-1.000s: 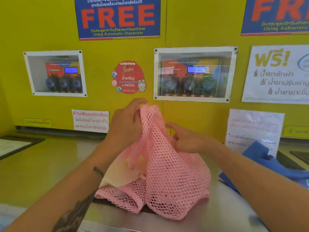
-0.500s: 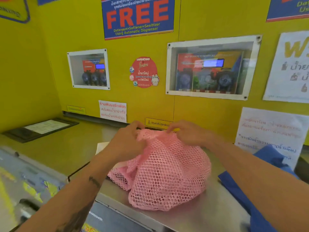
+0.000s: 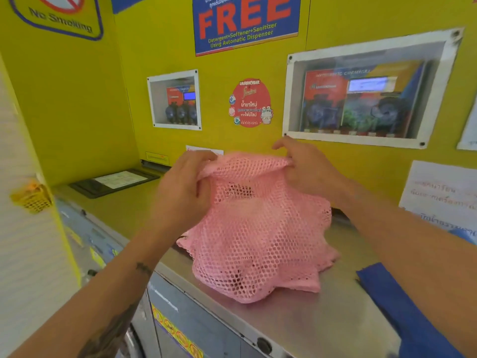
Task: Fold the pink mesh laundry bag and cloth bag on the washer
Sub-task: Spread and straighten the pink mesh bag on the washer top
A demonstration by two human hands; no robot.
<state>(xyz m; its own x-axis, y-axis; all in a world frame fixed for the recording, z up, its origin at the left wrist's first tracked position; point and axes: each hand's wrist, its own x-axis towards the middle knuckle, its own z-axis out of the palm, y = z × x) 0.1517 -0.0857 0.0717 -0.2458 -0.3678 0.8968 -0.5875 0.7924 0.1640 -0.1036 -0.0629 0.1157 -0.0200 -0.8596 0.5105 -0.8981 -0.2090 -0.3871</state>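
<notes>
Both hands (image 3: pixel 180 192) (image 3: pixel 307 171) pinch pink mesh bag's (image 3: pixel 258 241) top edge, stretched left-right.

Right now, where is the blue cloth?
The blue cloth lies at the head view's lower right, on the washer top, right of the pink mesh bag.

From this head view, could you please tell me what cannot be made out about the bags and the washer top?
- Washer top under the pink mesh bag: covered by the heaped mesh.
- Blue cloth: cut off by the right and bottom edges, so its shape is unknown.
- White notice: text blurred, partly behind the right forearm.
- Left hand and right hand: fingertips buried in the mesh rim.
</notes>
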